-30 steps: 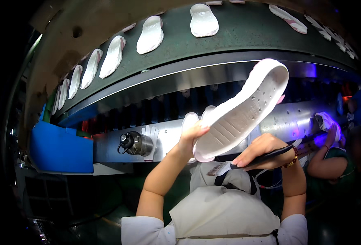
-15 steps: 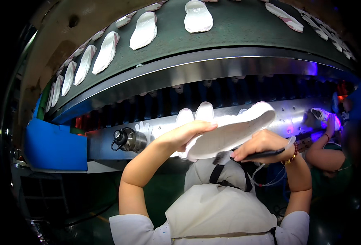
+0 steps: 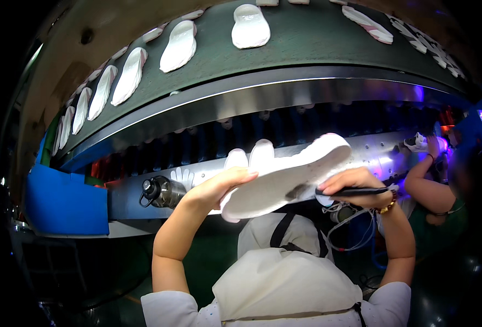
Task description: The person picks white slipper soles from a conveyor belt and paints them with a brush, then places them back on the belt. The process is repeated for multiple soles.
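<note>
My left hand [image 3: 219, 185] grips a white shoe sole [image 3: 263, 193] by its left end, thumb on top. The sole is tilted, with its broad face turned toward me. In my right hand [image 3: 355, 182] is a brush [image 3: 361, 192] with a black handle, its fingers closed round it. The brush's dark, smeared-looking bristles touch the middle of the sole's face. Behind the sole, the rounded ends of two more white soles [image 3: 261, 152] stick up from the metal ledge.
White soles [image 3: 178, 46] lie spaced along a green conveyor belt [image 3: 214, 52] beyond a metal rail. A metal bottle with a black lid [image 3: 162, 192] and a white glove [image 3: 182, 177] are on the ledge at left. Thin tubing [image 3: 355, 242] hangs at right, near another person's arm [image 3: 429, 188].
The brush has gone from the sole's lower edge up onto its face. Both hands and the sole sit slightly further left in the picture. The soles on the belt have also shifted left.
</note>
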A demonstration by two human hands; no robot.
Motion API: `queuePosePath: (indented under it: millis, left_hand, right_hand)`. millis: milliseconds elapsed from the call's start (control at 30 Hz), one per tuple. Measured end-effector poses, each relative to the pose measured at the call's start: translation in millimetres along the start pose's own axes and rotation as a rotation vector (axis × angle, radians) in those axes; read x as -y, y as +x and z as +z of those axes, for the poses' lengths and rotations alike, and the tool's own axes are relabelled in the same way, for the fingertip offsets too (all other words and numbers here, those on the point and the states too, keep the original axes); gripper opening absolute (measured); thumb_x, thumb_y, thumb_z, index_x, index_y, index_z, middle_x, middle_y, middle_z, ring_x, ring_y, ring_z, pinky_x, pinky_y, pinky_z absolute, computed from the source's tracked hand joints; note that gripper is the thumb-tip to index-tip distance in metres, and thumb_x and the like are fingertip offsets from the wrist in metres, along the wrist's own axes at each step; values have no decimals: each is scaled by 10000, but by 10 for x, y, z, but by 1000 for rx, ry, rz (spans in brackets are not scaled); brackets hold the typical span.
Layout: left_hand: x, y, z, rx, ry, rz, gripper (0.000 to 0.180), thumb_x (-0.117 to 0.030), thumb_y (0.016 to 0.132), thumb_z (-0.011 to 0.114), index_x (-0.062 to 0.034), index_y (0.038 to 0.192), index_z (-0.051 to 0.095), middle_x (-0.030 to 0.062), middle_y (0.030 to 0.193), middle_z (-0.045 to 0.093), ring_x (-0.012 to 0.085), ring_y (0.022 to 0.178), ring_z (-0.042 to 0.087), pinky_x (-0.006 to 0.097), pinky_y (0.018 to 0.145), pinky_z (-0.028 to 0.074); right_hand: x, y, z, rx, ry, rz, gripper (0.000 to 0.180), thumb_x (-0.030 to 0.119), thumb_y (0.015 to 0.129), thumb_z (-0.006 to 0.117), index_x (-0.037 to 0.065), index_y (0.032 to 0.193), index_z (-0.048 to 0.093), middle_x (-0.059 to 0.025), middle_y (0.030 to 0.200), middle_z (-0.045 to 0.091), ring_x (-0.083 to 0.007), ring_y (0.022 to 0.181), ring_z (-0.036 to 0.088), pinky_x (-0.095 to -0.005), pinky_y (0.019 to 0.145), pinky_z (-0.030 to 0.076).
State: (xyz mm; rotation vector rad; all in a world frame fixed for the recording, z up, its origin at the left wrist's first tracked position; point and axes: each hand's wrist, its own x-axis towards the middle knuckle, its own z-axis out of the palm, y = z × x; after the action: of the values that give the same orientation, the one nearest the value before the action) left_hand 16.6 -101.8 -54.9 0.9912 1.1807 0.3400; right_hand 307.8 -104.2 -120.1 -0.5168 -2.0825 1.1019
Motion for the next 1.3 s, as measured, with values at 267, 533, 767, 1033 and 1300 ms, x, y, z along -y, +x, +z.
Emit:
queuePosePath:
  millis: [267, 533, 767, 1033, 1300]
  left_hand:
    - [107, -50, -87, -33, -123, 87, 469, -352, 752, 543, 24, 1029, 501, 105, 897, 553, 127, 705, 542, 223, 556, 432]
    - [354, 293, 56, 283, -543, 96, 547, -341, 800, 462, 40, 1181, 366, 180, 1095, 492, 241, 945, 535, 329, 818, 429]
    - [662, 653, 252, 272, -738, 128, 525, -326, 799, 440, 36, 1174, 376, 178, 1109, 489, 262, 977, 522, 348, 857, 409]
    - [607, 880, 445, 110, -695, 24, 489, -309, 822, 428, 19, 1182, 374, 159, 1114, 489, 251, 989, 510, 352, 858, 404]
    - [-48, 902, 389, 219, -578, 381, 485, -288, 814, 408, 20, 1186, 369, 159, 1138, 470, 253, 1007, 498, 345, 876, 385]
  right_hand:
    - [-103, -111, -49, -145, 94, 52, 180, -32, 668, 624, 7, 842, 600, -127, 889, 608, -204, 847, 587, -281, 767, 454]
    - [105, -57, 151, -186, 407, 233, 232, 41, 688, 639, 5, 914, 607, -99, 866, 622, -109, 786, 578, -224, 707, 451]
    - [-378, -134, 193, -594, 430, 372, 141, 44, 737, 571, -3, 865, 609, -24, 630, 566, -41, 483, 468, -150, 428, 370]
    - [-449, -19, 843, -985, -144, 362, 158, 27, 674, 609, 6, 830, 608, -138, 789, 614, -211, 726, 603, -265, 647, 463]
    - [-384, -781, 522, -955, 1144, 84, 134, 22, 744, 509, -35, 861, 542, -265, 908, 560, -66, 402, 399, -156, 412, 346]
